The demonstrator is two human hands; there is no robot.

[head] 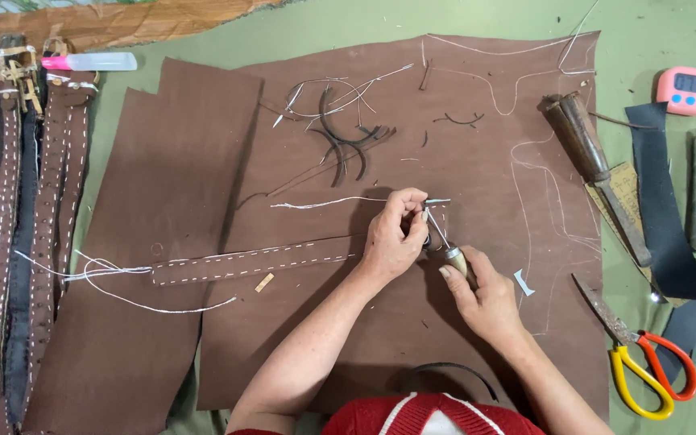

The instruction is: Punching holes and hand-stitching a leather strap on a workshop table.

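Fingers (412,211) of left hand (395,238) pinch stitched brown leather strap (255,262) end; right hand (486,296) fingers wrapped round wooden-handled awl (449,250). Strap lies on big brown leather sheet (445,338), green bench (654,40); red-yellow scissors (646,362) at right.

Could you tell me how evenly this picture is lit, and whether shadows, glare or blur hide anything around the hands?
Head view: soft, even light, no glare; the left hand and right hand cast only faint shadows on the brown leather sheet; the stitched strap is sharp, but the awl tip between the fingers is too small to make out; the scissors stay clear near the edge.
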